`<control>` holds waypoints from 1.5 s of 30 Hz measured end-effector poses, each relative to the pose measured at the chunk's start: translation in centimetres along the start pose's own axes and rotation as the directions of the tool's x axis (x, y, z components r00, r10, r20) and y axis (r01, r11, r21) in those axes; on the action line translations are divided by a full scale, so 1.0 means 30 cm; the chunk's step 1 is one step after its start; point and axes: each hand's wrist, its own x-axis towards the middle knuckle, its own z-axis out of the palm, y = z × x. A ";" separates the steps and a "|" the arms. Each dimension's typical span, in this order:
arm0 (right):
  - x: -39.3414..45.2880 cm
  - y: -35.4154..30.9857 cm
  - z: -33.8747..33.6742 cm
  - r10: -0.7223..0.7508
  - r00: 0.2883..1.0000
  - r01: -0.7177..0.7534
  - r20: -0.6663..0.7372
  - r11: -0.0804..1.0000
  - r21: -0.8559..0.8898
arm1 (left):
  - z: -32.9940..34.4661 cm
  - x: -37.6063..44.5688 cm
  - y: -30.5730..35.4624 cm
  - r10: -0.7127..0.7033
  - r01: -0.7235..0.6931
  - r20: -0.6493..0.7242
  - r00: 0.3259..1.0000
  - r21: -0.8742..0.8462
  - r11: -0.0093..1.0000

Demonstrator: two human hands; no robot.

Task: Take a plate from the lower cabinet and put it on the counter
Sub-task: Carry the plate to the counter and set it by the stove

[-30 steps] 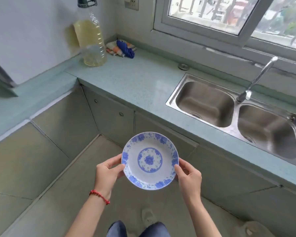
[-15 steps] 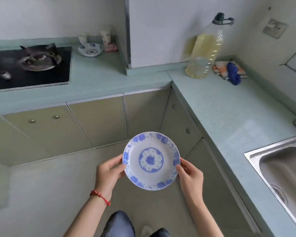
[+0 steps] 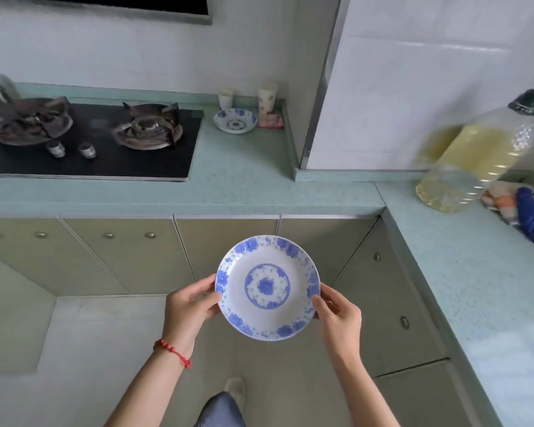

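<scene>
Blue-and-white plate (image 3: 268, 288) held level in mid-air over the floor, in front of the closed lower cabinet doors (image 3: 225, 248), below counter height and well apart from any surface. Left hand (image 3: 189, 306) pinching the left rim, thumb on top and fingers curled beneath; right hand (image 3: 338, 309) doing the same at the right rim; both closed on the plate, neither wrapped far around it. Plate itself empty and apparently dry. Likely trouble from here: a light fingertip pinch on a glazed rim, so a slip while lifting toward the counter (image 3: 244, 186); a knock of the far rim against the counter's front edge if raised too late; a hard landing and a chip if one hand lets go early. Crowding a further risk at the right, where a large clear oil bottle (image 3: 472, 161), partly filled with yellow liquid and capped in dark green, stands just beside a bundle of cloths (image 3: 518, 211). Near the stove (image 3: 87, 140), a small patterned bowl (image 3: 235, 120), seemingly empty, with two pale cups (image 3: 267, 98) behind it, contents not visible. Bare stretch of counter between stove and corner probably the safest landing spot
</scene>
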 end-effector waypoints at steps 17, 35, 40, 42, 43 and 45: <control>0.703 -0.160 0.385 -0.014 0.999 0.015 0.035 0.999 -0.039 | 0.081 0.747 0.224 0.011 -0.010 -0.056 0.998 0.020 1.000; 1.389 -0.198 0.610 0.036 0.985 -0.005 0.169 0.984 -0.179 | 0.242 1.359 0.278 -0.039 0.054 -0.166 0.985 0.084 0.995; 1.455 -0.143 0.668 0.064 0.989 -0.034 0.131 0.975 -0.218 | 0.217 1.478 0.210 -0.098 0.120 -0.177 0.979 0.118 0.986; 1.470 -0.123 0.685 0.101 0.988 -0.073 0.113 0.971 -0.230 | 0.215 1.512 0.189 -0.122 0.146 -0.181 0.976 0.125 0.981; 1.475 -0.114 0.692 0.116 0.987 -0.088 0.108 0.968 -0.233 | 0.215 1.524 0.179 -0.130 0.153 -0.187 0.974 0.117 0.981; 1.490 -0.095 0.705 0.127 0.988 -0.100 0.089 0.962 -0.253 | 0.213 1.545 0.165 -0.141 0.164 -0.199 0.970 0.102 0.981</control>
